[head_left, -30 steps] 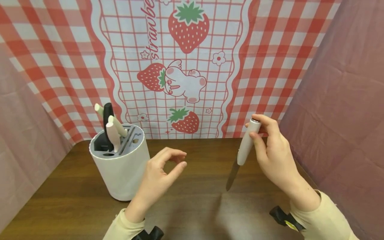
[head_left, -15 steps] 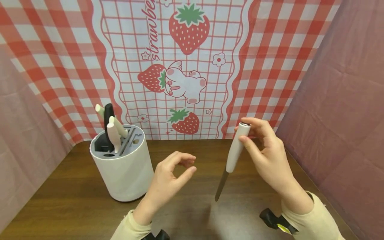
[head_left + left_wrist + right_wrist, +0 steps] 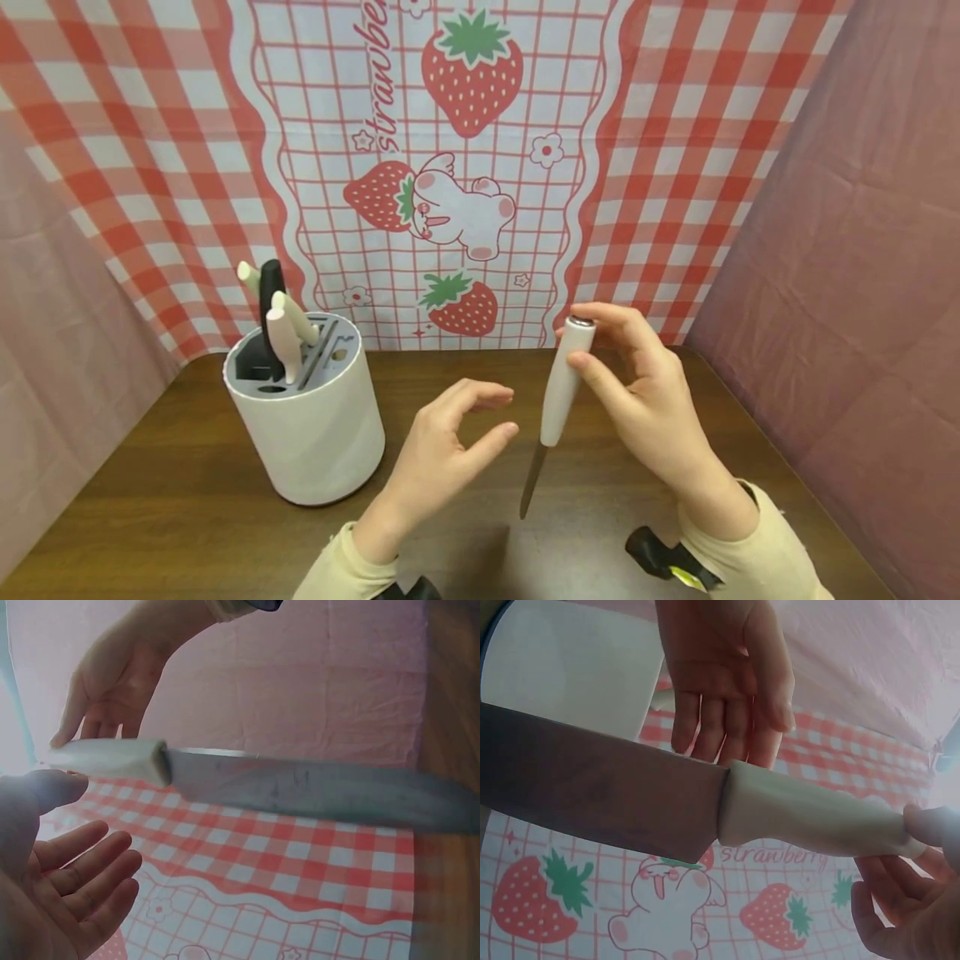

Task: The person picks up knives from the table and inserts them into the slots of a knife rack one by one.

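Note:
My right hand (image 3: pixel 652 400) pinches a white-handled kitchen knife (image 3: pixel 562 387) near the top end of its handle. The knife hangs above the table, blade down and tilted slightly, its tip toward the lower left. In the right wrist view the broad steel blade (image 3: pixel 600 780) spans the left side. My left hand (image 3: pixel 446 454) is held to the left of the knife, fingers gently bent with a gap to the thumb, holding nothing. A white oval knife block (image 3: pixel 315 450) stands at the left, with several handles, among them a black handle (image 3: pixel 272 308) and a pink handle (image 3: pixel 283 342), rising from it.
The brown wooden table (image 3: pixel 180 500) lies beneath both hands. Behind it hangs a red-and-white checked cloth (image 3: pixel 697 125) with strawberries. Pink curtains (image 3: pixel 847 275) flank both sides. Slots show in the grey top (image 3: pixel 333 350) of the block.
The right hand has carried the knife leftward and slightly lower, turning it more upright. My left hand has shifted right toward it. The knife block has stayed in place.

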Demonstrator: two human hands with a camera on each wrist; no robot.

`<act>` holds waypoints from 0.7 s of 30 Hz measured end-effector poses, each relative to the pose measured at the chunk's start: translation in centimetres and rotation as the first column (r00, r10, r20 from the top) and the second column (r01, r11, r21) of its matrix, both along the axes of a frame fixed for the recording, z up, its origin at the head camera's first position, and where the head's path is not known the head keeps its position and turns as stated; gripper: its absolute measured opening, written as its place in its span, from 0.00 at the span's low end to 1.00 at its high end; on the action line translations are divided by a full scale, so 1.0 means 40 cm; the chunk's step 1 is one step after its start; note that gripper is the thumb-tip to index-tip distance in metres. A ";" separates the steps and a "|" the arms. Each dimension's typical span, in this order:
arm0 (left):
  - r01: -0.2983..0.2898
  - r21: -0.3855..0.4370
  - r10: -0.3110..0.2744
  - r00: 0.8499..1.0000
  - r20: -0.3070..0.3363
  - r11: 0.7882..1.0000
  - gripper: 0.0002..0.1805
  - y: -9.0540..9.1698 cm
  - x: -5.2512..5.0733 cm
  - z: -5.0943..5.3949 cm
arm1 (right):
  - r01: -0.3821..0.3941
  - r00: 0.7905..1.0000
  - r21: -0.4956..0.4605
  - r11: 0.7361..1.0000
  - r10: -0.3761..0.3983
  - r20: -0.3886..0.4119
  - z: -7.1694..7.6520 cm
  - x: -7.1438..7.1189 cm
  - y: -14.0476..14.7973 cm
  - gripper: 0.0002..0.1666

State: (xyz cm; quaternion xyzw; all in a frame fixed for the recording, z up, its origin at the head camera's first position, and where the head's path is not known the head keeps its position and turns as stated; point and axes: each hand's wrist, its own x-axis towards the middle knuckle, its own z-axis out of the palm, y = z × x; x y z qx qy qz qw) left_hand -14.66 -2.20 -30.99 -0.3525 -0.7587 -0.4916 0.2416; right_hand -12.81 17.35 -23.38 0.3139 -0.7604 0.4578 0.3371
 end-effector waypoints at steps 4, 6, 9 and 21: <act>0.016 -0.013 -0.016 1.000 0.022 1.000 0.17 0.011 0.002 0.001 | -0.030 1.000 -0.013 0.999 0.030 0.006 0.001 0.001 -0.008 0.27; 0.020 -0.019 -0.020 0.999 0.033 1.000 0.17 0.015 0.004 0.003 | -0.046 0.999 -0.021 0.999 0.047 0.011 0.002 0.002 -0.010 0.27; 0.036 -0.021 -0.035 0.999 0.041 0.999 0.17 0.021 0.006 0.005 | -0.072 0.997 -0.029 0.997 0.073 0.016 0.003 0.003 -0.015 0.26; 0.061 -0.026 -0.061 0.998 0.020 0.998 0.14 0.033 0.017 0.009 | -0.111 0.994 -0.044 0.993 0.111 -0.014 -0.008 0.000 -0.037 0.25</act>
